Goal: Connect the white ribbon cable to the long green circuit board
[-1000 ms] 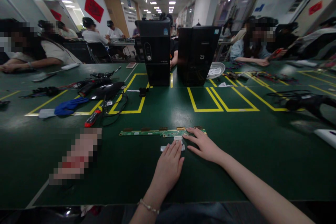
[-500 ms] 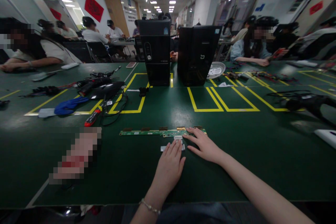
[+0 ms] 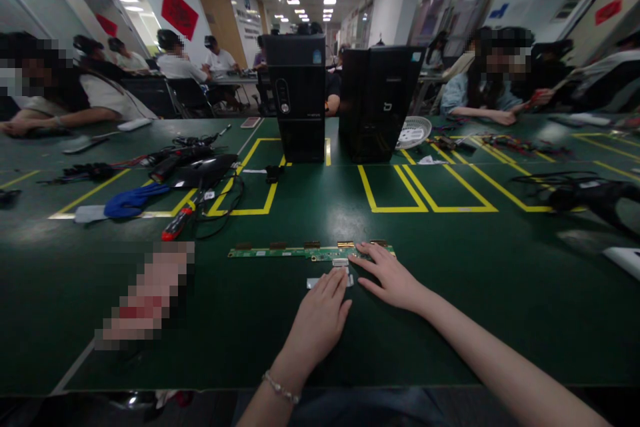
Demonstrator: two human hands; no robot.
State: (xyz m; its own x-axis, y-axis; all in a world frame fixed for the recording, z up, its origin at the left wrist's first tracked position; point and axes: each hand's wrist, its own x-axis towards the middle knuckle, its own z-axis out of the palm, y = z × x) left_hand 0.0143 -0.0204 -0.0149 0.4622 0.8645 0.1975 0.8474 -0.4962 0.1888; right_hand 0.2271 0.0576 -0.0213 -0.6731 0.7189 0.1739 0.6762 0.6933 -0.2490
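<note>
A long, narrow green circuit board (image 3: 270, 253) lies crosswise on the green table, with copper-coloured tabs along its far edge. My right hand (image 3: 387, 277) rests over its right end, fingers stretched out and spread. Just in front of the board, my left hand (image 3: 323, 307) lies flat with straight fingers over a small whitish strip (image 3: 314, 283), which it partly hides. The fingertips of the left hand are close to a pale connector (image 3: 340, 262) at the board's near edge; whether they touch it I cannot tell.
Two black computer towers (image 3: 300, 100) stand at the back. On the left are a red-black screwdriver (image 3: 177, 223), a blue glove (image 3: 135, 202), tangled cables (image 3: 190, 147) and a blurred-out flat item (image 3: 150, 300). A white basket (image 3: 415, 133) and black cabling (image 3: 580, 193) lie right. People sit around.
My left forearm has shifted a little to the left and the hand has tilted slightly, its fingers staying over the strip. My right hand and the circuit board look nearly unchanged.
</note>
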